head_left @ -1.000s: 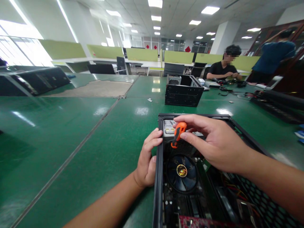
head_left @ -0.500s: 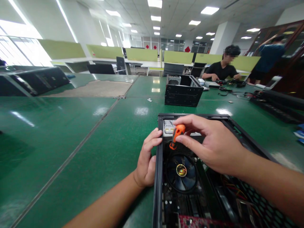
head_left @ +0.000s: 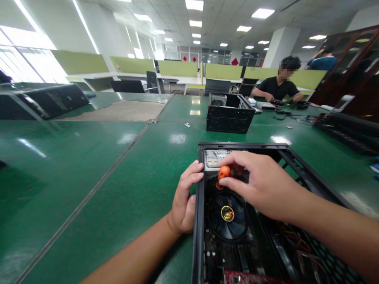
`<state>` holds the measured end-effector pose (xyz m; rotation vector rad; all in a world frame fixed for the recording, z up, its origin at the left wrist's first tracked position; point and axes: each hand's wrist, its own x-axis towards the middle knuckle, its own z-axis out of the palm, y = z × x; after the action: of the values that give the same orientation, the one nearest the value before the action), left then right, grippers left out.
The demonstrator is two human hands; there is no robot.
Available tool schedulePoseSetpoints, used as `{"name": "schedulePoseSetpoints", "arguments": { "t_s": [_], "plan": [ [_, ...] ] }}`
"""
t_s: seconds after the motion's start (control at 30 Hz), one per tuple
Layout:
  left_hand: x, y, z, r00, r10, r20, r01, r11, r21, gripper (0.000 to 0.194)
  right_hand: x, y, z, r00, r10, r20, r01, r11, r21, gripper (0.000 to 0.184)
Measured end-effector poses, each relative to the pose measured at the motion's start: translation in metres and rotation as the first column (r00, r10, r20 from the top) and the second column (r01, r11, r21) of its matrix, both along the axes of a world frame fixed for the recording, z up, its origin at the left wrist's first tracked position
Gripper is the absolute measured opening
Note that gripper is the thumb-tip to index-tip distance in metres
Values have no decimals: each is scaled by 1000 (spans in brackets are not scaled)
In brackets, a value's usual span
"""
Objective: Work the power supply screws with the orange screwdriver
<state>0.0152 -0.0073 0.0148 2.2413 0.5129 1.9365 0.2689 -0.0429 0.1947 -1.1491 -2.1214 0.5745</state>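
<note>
The uncovered computer case (head_left: 200, 213) has its fan (head_left: 227, 213) in place, work apparently unfinished: the right hand's (head_left: 263, 185) grip closes round an orange screwdriver (head_left: 224, 171), the left hand (head_left: 186, 201) resting half-open against the case.

Left of the left hand (head_left: 186, 201), the worktop (head_left: 103, 197) offers wide passage. Over the open case (head_left: 199, 217), the right hand (head_left: 262, 183) and orange tool handle (head_left: 224, 172) block the way down just beyond the fan (head_left: 227, 213); past a narrow bare strip, a second case (head_left: 229, 119) obstructs.
</note>
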Motion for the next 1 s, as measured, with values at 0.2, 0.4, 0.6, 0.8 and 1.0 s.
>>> {"name": "schedulePoseSetpoints", "arguments": {
  "t_s": [0.2,0.4,0.6,0.8,1.0],
  "plan": [
    [2,1,2,999,-32,3,32,1000,-1,52,0,-10,10,997,-3,-71,16,983,180,27],
    [1,2,0,1000,-27,3,27,1000,-4,55,7,-25,29,973,200,-112,-182,972,148,31],
    [0,3,-4,999,-34,-7,34,999,-12,57,7,-27,26,965,260,-40,-248,951,185,38],
    [-1,1,1,1000,-29,-8,29,1000,5,57,5,-24,25,943,333,-14,-323,923,211,37],
    [-4,-1,1,998,13,-60,-14,1000,-7,59,7,-25,24,935,355,13,-350,913,211,38]
  ]
}}
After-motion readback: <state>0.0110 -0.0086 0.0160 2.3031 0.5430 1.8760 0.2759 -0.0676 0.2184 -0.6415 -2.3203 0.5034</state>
